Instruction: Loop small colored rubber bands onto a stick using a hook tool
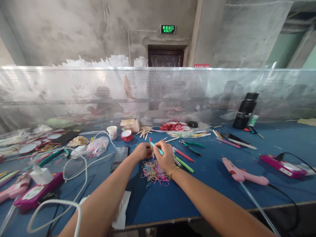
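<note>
Just above a pile of colourful plastic safety-pin-shaped clips, my two hands are close together. My right hand, with a gold bracelet at its wrist, is closed round a turquoise marker pen that slants up to the left. My left hand pinches a small wooden stick, mostly hidden by the fingers. A small red bit shows at the top by the pen's end; I cannot tell which thing it belongs to. Beside my right hand lie a red pen and a green pen.
Green-handled pliers and a pink glue gun lie to the right, near a black bottle. A phone, paper cup, white cable and magenta power strip are on the left. A perforated metal screen borders the back.
</note>
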Demonstrator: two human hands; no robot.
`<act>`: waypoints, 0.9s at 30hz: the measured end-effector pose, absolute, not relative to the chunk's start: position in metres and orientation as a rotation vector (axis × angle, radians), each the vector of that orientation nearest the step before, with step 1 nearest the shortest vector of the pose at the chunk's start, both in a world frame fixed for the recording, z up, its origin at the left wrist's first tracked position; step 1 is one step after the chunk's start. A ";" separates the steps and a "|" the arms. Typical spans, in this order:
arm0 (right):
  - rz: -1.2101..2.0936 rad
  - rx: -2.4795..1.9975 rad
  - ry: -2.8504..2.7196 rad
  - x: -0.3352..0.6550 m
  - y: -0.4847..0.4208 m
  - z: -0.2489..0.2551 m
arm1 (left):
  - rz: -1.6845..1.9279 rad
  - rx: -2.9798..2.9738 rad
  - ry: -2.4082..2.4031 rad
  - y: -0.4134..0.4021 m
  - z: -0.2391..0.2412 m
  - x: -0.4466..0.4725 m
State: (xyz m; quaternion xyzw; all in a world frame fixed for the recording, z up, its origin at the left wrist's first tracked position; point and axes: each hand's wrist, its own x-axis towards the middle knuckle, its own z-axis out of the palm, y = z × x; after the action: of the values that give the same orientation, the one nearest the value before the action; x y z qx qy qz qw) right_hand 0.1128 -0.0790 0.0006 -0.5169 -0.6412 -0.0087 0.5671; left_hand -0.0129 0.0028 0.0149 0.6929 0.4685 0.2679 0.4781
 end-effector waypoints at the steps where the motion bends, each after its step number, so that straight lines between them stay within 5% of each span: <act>1: -0.020 -1.215 -1.507 0.113 -0.079 0.001 | 0.655 1.689 1.143 0.003 0.015 -0.013; 27: -0.030 -1.209 -1.495 0.113 -0.081 0.000 | 0.644 1.697 1.134 0.003 0.015 -0.015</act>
State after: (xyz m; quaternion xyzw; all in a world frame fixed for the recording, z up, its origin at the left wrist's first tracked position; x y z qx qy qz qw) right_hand 0.1130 -0.0810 0.0000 -0.5157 -0.6377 -0.0129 0.5721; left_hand -0.0153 0.0027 0.0151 0.6957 0.4649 0.2640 0.4797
